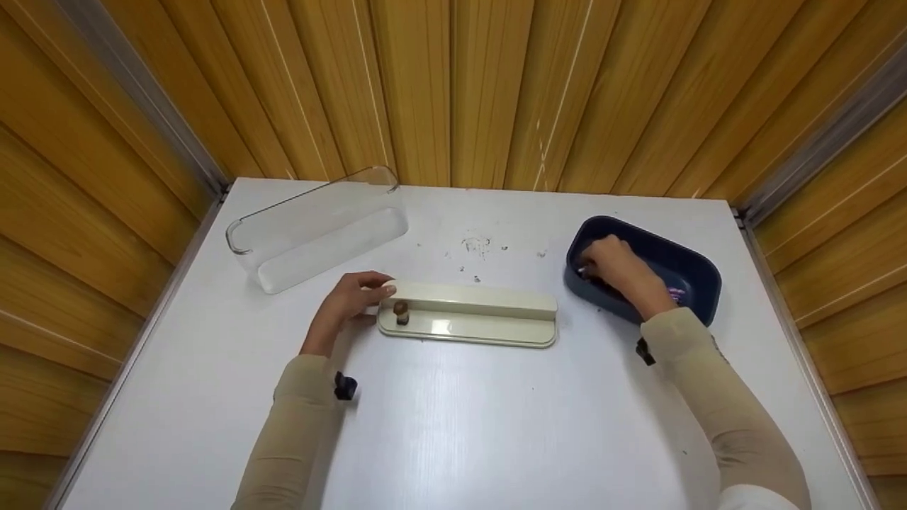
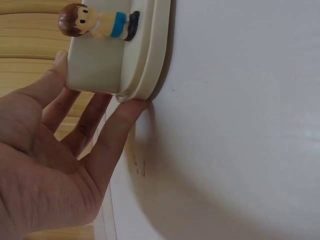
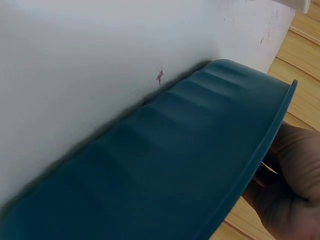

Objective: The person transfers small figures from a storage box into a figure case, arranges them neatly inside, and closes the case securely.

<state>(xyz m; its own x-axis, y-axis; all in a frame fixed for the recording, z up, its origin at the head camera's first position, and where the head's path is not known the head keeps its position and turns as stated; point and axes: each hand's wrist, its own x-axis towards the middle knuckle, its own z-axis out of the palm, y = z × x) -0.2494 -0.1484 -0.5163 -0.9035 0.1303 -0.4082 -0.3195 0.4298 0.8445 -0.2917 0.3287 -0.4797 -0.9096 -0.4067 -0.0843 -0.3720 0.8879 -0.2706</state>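
Observation:
My left hand [image 1: 351, 294] grips the left end of a cream stepped display stand [image 1: 475, 327], thumb at its top edge and the other fingers behind and at its end. On the stand's lower step, near that end, stands a small toy figurine [image 2: 117, 25] with brown hair, a blue band at the waist and dark shoes. My right hand [image 1: 616, 265] reaches down into a dark blue bin [image 1: 701, 265] with its fingers bent. A small whitish thing shows at its fingertips; I cannot tell whether they hold it. In the right wrist view, the bin's wall hides the fingertips.
A clear open-topped container [image 1: 322, 227] stands at the back left of the white table [image 1: 453, 425]. Small pink and purple things [image 1: 677, 292] lie in the blue bin. Dark scuff marks dot the table behind the stand. Wood-look panels [image 1: 453, 92] enclose the back and sides.

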